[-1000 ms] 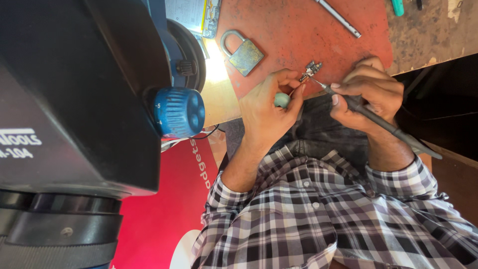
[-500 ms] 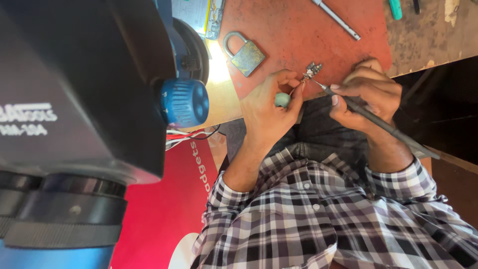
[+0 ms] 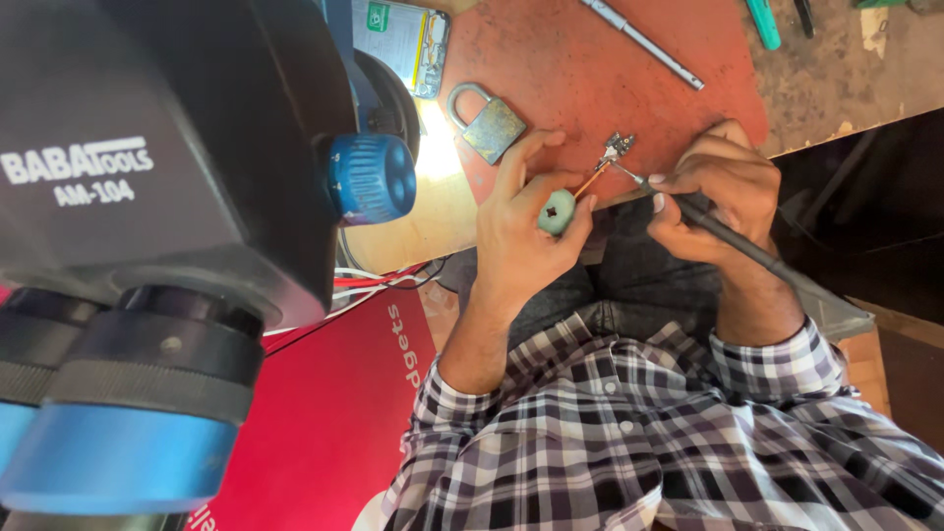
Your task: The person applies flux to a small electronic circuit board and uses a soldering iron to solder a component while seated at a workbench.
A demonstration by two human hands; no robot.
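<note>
Two hands: both work at the near edge of the red mat (image 3: 590, 69), close together, seemingly so that each can steady the other over one tiny piece.
Left hand (image 3: 526, 221): fingers closed around a pale green-capped driver (image 3: 557, 211), palm behind the cap, thin shaft aimed far-right at the part.
Right hand (image 3: 723, 192): pinching a dark pen-like tool (image 3: 733, 241) low down like a pencil, its tip meeting the part from the right.
Small metal part (image 3: 617, 149): lies on the mat between the two tool tips, right of the padlock.
Padlock (image 3: 489, 125): brass-coloured, shackle closed, flat on the mat, just beyond the left fingertips.
Microscope (image 3: 147, 197): big black body filling the left, blue knob (image 3: 372, 179) on its side, white lettering on the housing.
Printed card (image 3: 403, 34): far, left of the mat, pale rectangle with a small green square mark.
Red sheet (image 3: 324, 423): near left, under the microscope, with pale lettering along its edge.
Metal rod (image 3: 644, 44): far on the mat, lying slantwise, well apart from the hands.
</note>
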